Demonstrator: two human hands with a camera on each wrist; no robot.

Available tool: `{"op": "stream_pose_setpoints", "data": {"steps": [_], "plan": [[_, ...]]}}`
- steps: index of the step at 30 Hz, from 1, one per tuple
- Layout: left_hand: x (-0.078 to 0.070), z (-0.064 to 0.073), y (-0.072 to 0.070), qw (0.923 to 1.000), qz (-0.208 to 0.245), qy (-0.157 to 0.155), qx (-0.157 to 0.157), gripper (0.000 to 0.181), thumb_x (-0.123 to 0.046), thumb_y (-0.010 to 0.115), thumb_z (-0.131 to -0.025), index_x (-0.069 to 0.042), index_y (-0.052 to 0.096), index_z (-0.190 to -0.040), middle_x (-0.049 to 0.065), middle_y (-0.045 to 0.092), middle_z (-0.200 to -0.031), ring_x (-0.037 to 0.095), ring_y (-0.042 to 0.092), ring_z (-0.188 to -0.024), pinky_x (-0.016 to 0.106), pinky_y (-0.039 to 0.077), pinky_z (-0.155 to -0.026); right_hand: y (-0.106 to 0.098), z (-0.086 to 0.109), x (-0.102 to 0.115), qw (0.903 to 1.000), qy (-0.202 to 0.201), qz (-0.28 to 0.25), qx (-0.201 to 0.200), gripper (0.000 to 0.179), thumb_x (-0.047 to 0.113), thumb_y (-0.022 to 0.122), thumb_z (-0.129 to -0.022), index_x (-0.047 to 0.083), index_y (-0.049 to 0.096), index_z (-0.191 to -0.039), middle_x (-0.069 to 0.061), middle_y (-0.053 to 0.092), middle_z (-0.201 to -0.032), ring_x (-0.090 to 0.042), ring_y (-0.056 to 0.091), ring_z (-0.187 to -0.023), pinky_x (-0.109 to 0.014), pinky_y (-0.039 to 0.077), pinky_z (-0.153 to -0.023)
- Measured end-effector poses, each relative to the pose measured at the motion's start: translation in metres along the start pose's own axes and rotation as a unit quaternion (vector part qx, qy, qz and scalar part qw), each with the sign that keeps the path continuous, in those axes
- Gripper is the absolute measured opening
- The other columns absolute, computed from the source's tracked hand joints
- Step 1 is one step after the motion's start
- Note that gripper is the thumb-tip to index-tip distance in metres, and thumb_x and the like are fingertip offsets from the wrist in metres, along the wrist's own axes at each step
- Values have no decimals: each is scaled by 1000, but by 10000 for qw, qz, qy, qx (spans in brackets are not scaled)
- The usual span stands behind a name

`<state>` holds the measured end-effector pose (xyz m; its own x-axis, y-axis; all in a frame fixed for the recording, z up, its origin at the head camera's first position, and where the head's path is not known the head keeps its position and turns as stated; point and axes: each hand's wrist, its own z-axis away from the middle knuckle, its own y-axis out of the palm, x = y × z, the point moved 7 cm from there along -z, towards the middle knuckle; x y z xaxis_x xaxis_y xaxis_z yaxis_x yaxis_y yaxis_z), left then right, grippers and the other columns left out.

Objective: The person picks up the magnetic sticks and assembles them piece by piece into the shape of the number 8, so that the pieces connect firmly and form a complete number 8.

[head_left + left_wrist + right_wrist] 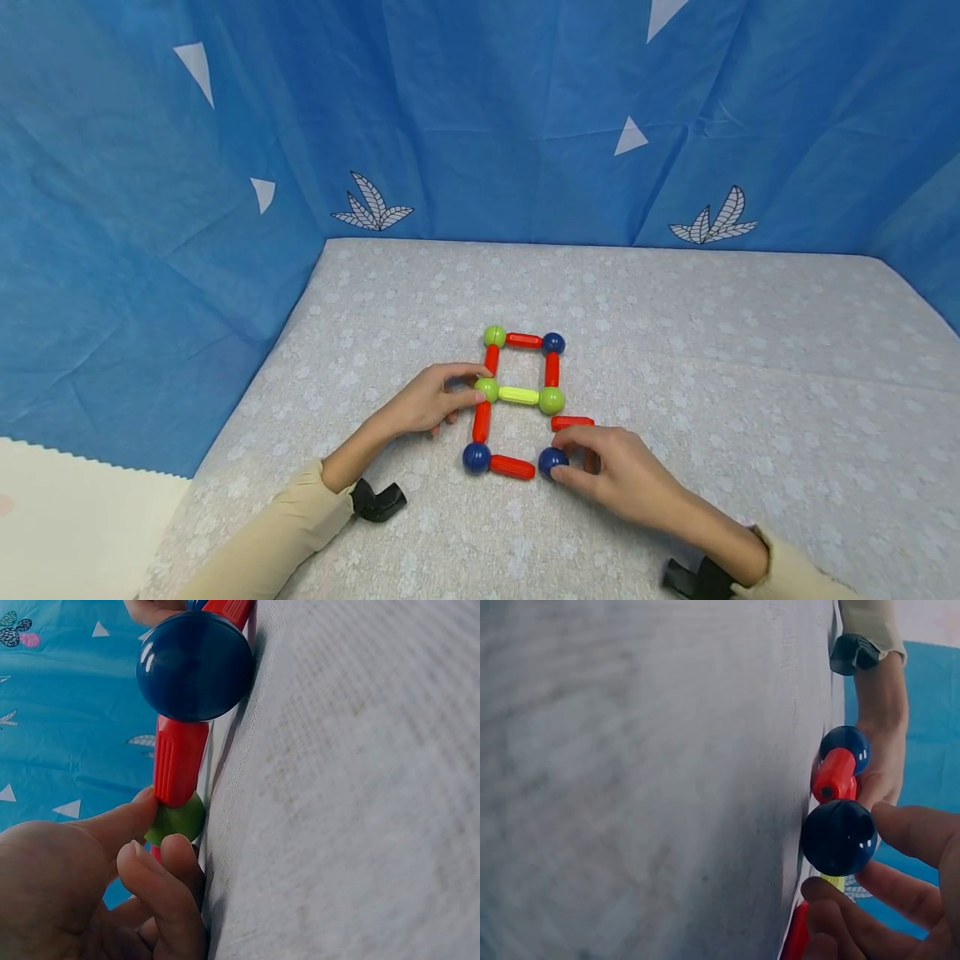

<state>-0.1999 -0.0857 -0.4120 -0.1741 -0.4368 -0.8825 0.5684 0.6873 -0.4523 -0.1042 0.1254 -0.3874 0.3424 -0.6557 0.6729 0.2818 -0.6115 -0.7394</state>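
Observation:
My left hand (431,398) holds a green ball (487,389) between thumb and finger, at the left middle corner of a flat frame of rods and balls. Below that ball a red rod (481,422) leads to a blue ball (476,457), and another red rod (512,467) points right from there. My right hand (622,475) pinches a second blue ball (552,462), a small gap from that rod's end; the right wrist view shows thumb and finger on this ball (840,837). Two red rods, one (572,422) above and one partly hidden, lie by the right hand.
The upper square has a green ball (494,336), a blue ball (553,343) and a green ball (552,401), joined by red rods and a lime rod (518,396). A pale patterned cloth (375,317) covers the table; a blue curtain (487,125) hangs behind.

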Motion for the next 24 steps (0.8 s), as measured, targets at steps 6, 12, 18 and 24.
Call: {"op": "stream_pose_setpoints", "data": {"steps": [6,12,18,24], "plan": [[2,-1,1,10000,10,-35,10,32,-22,64,-98,-17,63,-129,6,60,-111,13,48,-45,32,44,-36,-2,-4,7,9991,-149,251,-304,24,29,80,-85,17,72,-105,12,64,-97,-8,52,-76,-24,45,-63],[2,-1,0,10000,46,-54,-14,31,-22,65,-98,-17,63,-129,6,60,-112,14,49,-46,33,44,-35,8,-11,19,9972,-505,504,-238,24,27,81,-83,17,73,-103,10,66,-101,-9,54,-89,-32,50,-76],[2,-1,1,10000,67,-17,-1,31,-23,65,-98,-17,63,-129,5,60,-112,14,50,-47,33,44,-35,20,-19,24,9945,-582,865,29,24,28,82,-81,16,75,-101,13,68,-97,-11,52,-99,-37,48,-84],[2,0,-1,10000,-12,-38,-29,31,-23,65,-98,-18,63,-128,4,60,-110,15,50,-46,32,45,-35,25,-22,25,9950,-595,773,212,18,14,79,-82,16,76,-100,13,68,-96,-10,51,-95,-33,47,-80]]}}
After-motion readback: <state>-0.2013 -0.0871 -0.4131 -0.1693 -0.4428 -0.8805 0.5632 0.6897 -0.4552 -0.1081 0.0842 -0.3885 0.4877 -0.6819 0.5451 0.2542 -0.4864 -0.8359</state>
